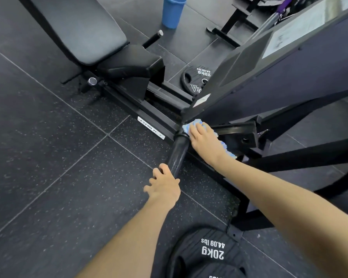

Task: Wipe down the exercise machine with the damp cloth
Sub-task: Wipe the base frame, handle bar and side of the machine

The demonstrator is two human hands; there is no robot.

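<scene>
The blue damp cloth [201, 130] is pressed flat under the right hand [204, 140], fingers laid out straight over it, against the machine frame [237, 128] just right of the black weight sleeve [178, 152], at the joint where the footplate's [249, 69] lower corner meets the frame. The left hand [165, 186] is set at the near end of that sleeve, thumb and fingers loosely spread, touching it but not seen to be closed round it. The task is judged to be under way and far from done: only this 1 joint is being covered, and no wet sheen can be made out elsewhere, so what has already been wiped cannot be told. The sleeve itself, the footplate, the long rail [149, 115] running left of the sleeve and the seat pads [84, 31] beyond it are all judged to be left. Room is tight right of the sleeve, where the bracket edges and the crossing struts [301, 157] leave narrow gaps in which the cloth could be snagged. Left of the sleeve the rubber floor [48, 137] lies open. Below the sleeve a 20KG plate [211, 253] lies near the frame foot, and a 2nd plate [195, 79] lies beyond, under the footplate edge.
</scene>
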